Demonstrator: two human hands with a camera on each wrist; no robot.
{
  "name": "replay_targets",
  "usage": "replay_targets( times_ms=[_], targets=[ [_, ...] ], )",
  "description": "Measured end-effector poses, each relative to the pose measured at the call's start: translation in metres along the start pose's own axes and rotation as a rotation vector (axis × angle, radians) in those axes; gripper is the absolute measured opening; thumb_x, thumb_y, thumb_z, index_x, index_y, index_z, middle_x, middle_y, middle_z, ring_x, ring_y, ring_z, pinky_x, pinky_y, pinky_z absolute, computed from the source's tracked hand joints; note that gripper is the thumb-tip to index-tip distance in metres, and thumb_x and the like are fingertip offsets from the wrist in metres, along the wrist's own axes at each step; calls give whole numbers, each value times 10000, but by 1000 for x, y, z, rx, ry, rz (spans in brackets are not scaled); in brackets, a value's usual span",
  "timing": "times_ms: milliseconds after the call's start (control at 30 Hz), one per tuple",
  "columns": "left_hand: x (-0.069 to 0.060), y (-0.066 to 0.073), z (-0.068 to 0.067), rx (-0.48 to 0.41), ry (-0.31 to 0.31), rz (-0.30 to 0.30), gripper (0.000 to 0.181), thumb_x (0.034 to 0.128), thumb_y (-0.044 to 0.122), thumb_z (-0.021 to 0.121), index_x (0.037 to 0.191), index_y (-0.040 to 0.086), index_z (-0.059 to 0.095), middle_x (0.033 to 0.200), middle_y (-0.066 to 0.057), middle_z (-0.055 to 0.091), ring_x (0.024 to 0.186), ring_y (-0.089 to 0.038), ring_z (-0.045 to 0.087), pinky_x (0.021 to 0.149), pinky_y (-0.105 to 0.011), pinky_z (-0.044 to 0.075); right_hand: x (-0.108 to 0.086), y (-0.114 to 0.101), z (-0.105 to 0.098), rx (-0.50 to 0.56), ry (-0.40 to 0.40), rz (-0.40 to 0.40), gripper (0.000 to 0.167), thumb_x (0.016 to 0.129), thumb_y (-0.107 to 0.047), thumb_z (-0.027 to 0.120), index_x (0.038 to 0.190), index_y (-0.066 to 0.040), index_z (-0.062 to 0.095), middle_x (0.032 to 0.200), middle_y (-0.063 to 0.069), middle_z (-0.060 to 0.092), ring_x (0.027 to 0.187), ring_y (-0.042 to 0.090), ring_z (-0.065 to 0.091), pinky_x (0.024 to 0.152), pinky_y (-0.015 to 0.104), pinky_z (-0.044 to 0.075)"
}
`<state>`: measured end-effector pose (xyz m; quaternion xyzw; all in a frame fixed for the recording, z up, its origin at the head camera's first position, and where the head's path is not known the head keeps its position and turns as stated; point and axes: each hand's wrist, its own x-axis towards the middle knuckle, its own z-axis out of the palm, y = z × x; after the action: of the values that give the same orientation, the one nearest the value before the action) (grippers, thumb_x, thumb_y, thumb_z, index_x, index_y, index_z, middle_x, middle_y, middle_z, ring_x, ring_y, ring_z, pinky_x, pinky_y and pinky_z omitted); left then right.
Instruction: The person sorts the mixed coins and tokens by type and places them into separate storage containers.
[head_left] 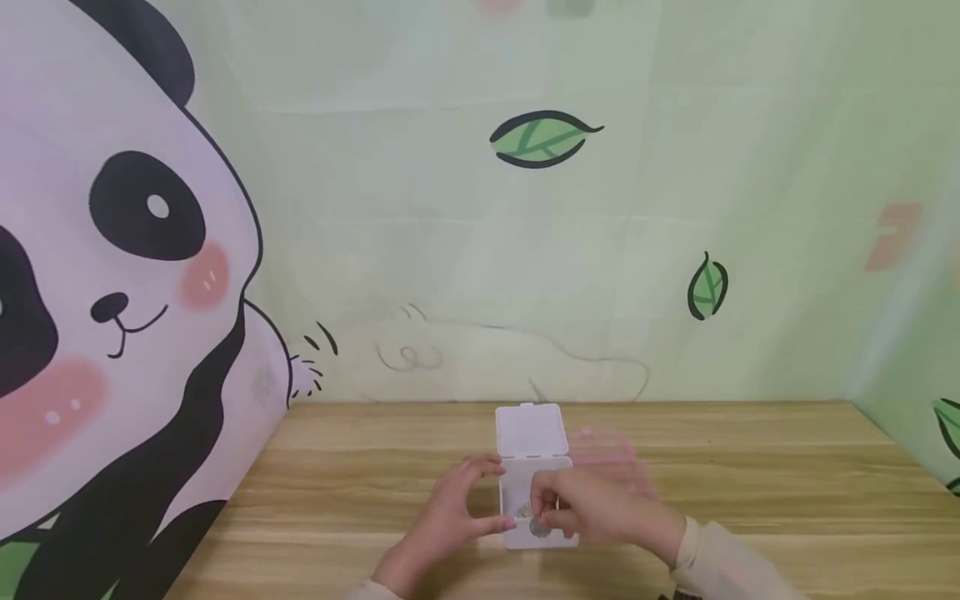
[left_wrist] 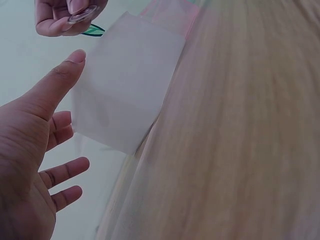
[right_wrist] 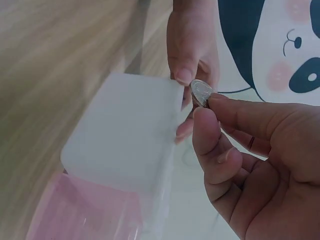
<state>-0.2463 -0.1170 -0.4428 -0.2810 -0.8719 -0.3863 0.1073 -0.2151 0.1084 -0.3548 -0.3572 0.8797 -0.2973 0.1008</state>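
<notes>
A white plastic box (head_left: 558,536) stands on the wooden table, its hinged lid (head_left: 531,431) tipped back on the far side. My right hand (head_left: 600,506) pinches a round silver coin (right_wrist: 201,92) between thumb and fingers, above the box's near part. At the box's left side is my left hand (head_left: 450,502), thumb and forefinger spread along that edge. Its other fingers show extended and apart in the left wrist view. Inside the box, something small and shiny (head_left: 522,511) is partly hidden by my right hand.
A see-through pink container (head_left: 611,454) sits just right of the box, partly behind my right forearm. The wooden tabletop (head_left: 750,467) meets a pale green backdrop (head_left: 420,208) with leaves and a panda (head_left: 150,333) on the left.
</notes>
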Motion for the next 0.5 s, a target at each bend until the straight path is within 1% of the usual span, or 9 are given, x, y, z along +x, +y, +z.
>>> replay_targets(
  times_ms=[200, 333, 500],
  targets=[
    [0, 1, -1, -2, -6, -8, 570, 718, 357, 822, 1193, 147, 587, 1361, -25, 562, 1298, -273, 489, 1070, -578, 349, 5, 3, -6, 34, 24, 8, 82, 897, -64, 632, 859, -96, 567, 751, -3, 616, 579, 4, 516, 543, 178, 470],
    [0, 1, -1, -7, -15, -19, 585, 721, 380, 814, 1210, 152, 588, 1377, -12, 551, 1315, -271, 473, 1084, -576, 339, 12, 7, -7, 47, 40, 0, 77, 899, -62, 631, 861, -77, 566, 738, -18, 589, 568, 17, 517, 542, 180, 469],
    [1, 1, -2, 7, -11, -7, 591, 723, 413, 806, 1205, 148, 591, 1374, -13, 553, 1308, -273, 479, 1077, -578, 345, 18, 13, -4, 21, 57, 9, 91, 890, -49, 636, 852, -84, 561, 730, -32, 571, 562, 22, 515, 547, 181, 454]
  ],
)
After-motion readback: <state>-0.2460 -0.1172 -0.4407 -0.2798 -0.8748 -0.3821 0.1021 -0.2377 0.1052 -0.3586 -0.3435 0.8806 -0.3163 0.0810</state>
